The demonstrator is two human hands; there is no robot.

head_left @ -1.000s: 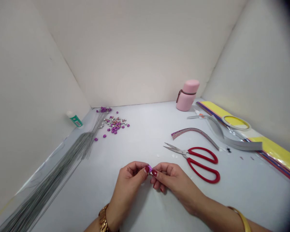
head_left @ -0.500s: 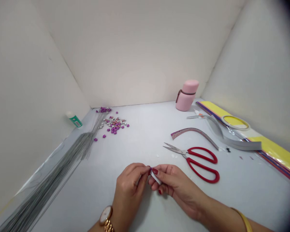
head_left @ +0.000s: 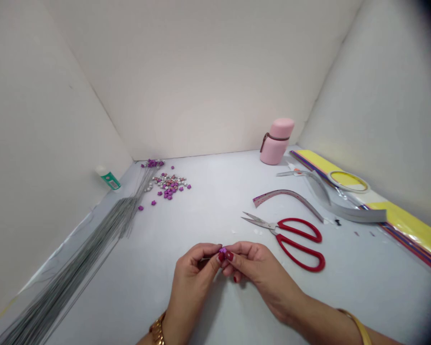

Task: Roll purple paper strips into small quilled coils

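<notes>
Between the fingertips of both hands sits a small purple folded paper star (head_left: 223, 250). My left hand (head_left: 197, 270) pinches its left side with thumb and forefinger. From the other side, the thumb and forefinger of my right hand (head_left: 253, 266) close on it, the other fingers curled beneath. Fingertips cover much of the star. Just right of my hands lie red-handled scissors (head_left: 301, 244), blades partly spread and pointing left. Further left is a pile of purple, silver and pinkish paper stars (head_left: 170, 184).
A bundle of thin grey wires (head_left: 89, 249) runs along the left, with stars at its far end. A glue stick (head_left: 109, 179) lies by the left wall. Rightward are a pink bottle (head_left: 275, 143), paper strips (head_left: 290, 193), a tape roll (head_left: 348, 182) and yellow packaged sheets (head_left: 413, 223).
The white strip end between my fingers no longer shows, and the purple star is now visible. My left hand has turned, its thumb now up against the star.
</notes>
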